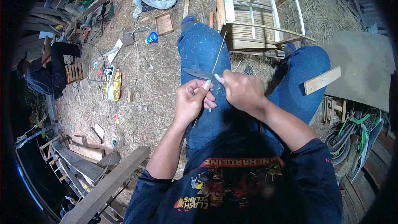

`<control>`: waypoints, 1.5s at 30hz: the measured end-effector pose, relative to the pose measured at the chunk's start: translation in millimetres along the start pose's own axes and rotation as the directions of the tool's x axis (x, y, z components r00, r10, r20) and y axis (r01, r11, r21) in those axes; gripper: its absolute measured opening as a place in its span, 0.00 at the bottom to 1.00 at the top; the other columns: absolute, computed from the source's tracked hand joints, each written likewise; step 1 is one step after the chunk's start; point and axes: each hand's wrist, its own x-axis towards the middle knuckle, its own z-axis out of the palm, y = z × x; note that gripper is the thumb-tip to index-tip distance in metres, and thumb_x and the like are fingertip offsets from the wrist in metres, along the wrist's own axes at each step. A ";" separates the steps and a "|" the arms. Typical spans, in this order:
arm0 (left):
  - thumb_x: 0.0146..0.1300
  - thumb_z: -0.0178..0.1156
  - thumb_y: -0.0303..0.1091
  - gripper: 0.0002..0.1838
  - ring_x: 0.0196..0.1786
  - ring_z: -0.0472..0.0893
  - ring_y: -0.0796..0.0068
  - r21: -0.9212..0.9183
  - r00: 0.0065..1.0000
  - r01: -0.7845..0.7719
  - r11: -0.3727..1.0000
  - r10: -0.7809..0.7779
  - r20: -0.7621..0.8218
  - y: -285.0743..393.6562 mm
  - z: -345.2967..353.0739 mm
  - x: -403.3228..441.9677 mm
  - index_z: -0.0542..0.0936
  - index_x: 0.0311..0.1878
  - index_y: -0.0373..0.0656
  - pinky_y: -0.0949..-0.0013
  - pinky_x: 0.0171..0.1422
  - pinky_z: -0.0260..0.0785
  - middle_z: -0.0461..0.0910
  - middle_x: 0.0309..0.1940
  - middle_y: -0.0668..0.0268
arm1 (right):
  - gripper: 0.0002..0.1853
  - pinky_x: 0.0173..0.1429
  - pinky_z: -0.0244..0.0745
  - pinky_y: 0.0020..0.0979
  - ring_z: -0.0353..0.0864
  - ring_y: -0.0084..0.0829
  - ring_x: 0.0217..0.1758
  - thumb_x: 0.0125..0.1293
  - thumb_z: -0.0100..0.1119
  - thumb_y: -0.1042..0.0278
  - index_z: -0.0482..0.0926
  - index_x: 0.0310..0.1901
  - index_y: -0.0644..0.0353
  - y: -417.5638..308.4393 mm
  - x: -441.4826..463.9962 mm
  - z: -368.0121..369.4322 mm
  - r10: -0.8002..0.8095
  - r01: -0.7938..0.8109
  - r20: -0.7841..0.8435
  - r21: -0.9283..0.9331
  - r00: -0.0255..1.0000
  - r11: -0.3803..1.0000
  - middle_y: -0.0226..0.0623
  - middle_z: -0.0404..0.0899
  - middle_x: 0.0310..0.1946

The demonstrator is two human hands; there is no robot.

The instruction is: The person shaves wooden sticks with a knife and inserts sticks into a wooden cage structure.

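Observation:
My right hand [245, 92] is closed round a knife [200, 74], whose blade points left over my thigh. Pinched in my left hand [194, 98] is a thin wooden strip [220, 50] that slants up past the blade toward my knee. The blade lies across or very close to the strip, just above my left fingertips; exact contact cannot be made out. The knife's handle is mostly hidden in my right fist. Beyond my knees stands a slatted wooden cage [253, 20] with thin bars.
A short board [322, 80] rests on my thigh at the right. Shavings cover the ground, with a small wooden tray [164, 23], a blue can [152, 37] and a yellow packet [114, 85]. Another person [47, 68] sits at far left. A wooden beam [108, 186] juts in lower left.

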 end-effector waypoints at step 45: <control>0.74 0.67 0.31 0.07 0.44 0.84 0.80 -0.354 0.918 -0.392 0.849 0.333 -0.217 73.5 45.4 -10.4 0.86 0.48 0.37 0.73 0.53 0.75 0.89 0.41 0.63 | 0.06 0.32 0.68 0.18 0.76 0.12 0.29 0.73 0.67 0.68 0.85 0.46 0.61 -35.4 2.2 -55.6 0.207 -0.244 0.178 0.901 0.962 0.359 0.27 0.86 0.34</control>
